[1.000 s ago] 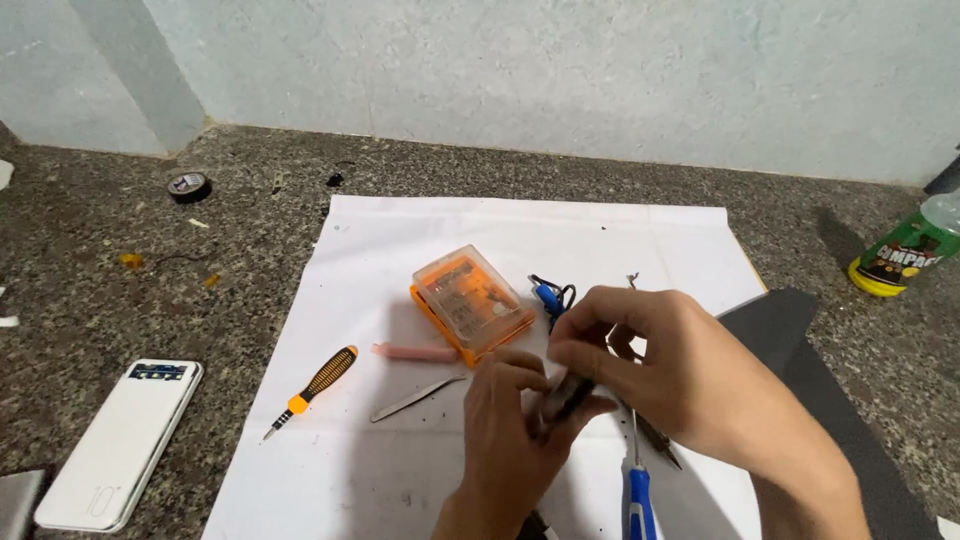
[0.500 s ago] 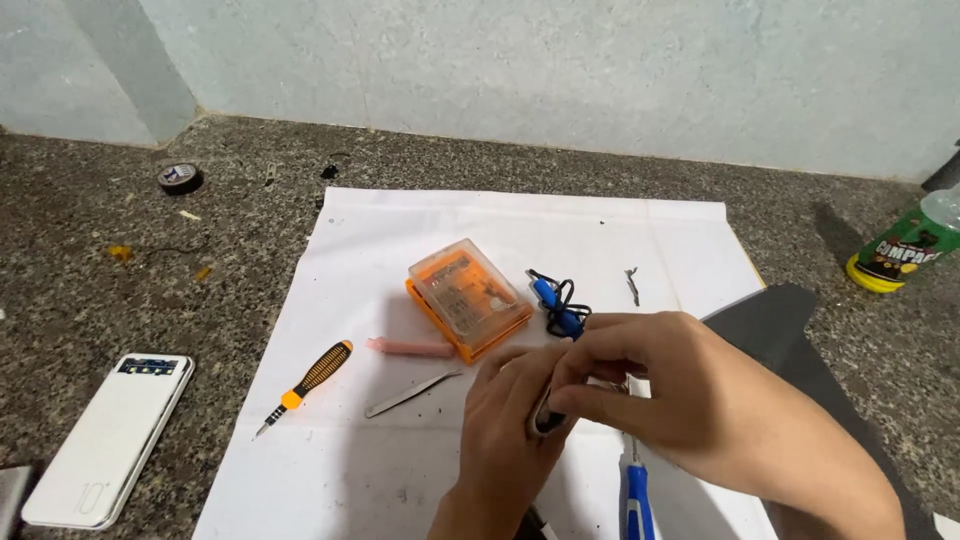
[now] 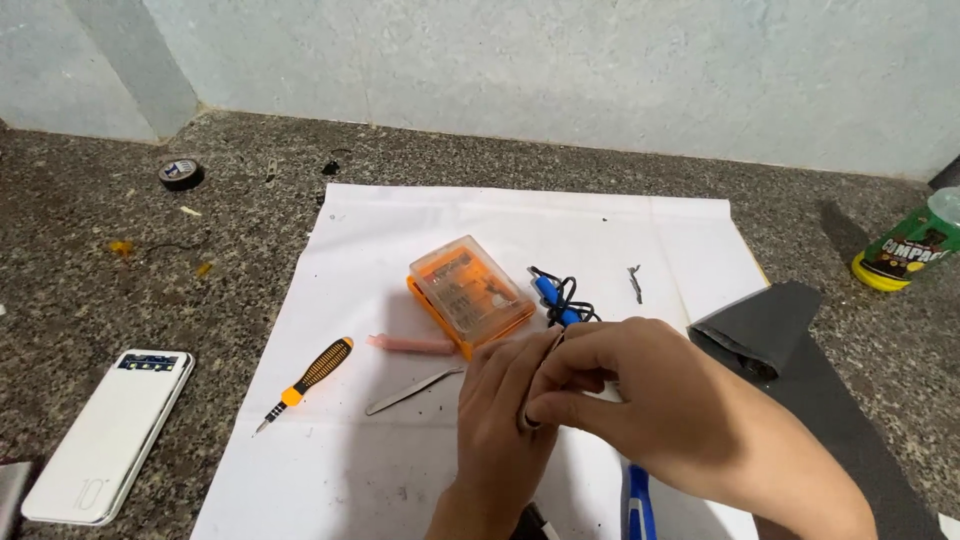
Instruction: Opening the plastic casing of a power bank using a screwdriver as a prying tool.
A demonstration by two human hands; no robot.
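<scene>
From the head camera we see a green bottle [image 3: 905, 248] with a yellow base and a dark label at the far right edge of the speckled tabletop [image 3: 120, 270], and a flat white power bank [image 3: 105, 433] with a small dark printed strip at its top end lying at the left. A roll of black tape [image 3: 181, 173] sits far left near the wall. On the white paper sheet [image 3: 400, 230] stands a clear orange case [image 3: 470, 293], lid shut, with rows of small metal bits showing through it; just beside it lie a pink stick [image 3: 411, 345], tweezers [image 3: 412, 390], a blue cable [image 3: 556, 298], and further left an orange-and-black screwdriver [image 3: 306, 381]. Our left hand [image 3: 500, 420] and right hand [image 3: 640, 400] meet below the case, both with a narrow grip pinched on a small dark part [image 3: 527, 420], mostly hidden by fingers. Compared with half a second ago, the hands are pressed closer together and the part shows less.
</scene>
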